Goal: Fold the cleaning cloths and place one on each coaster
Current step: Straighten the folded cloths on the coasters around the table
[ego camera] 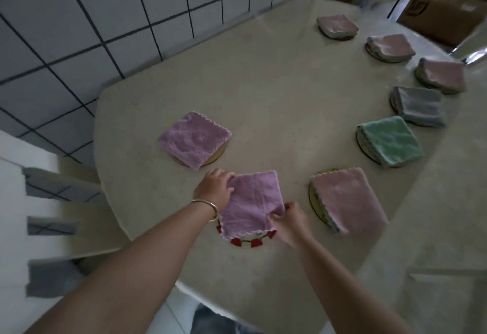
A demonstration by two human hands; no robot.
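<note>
A folded lilac fleece cleaning cloth [251,203] lies on a round coaster with a rim of red hearts [246,242] at the near edge of the pale speckled worktop [276,91], between both hands. The left hand [214,188] curls its fingers over the cloth's far left corner; the right hand [290,221] pinches its near right edge.
</note>
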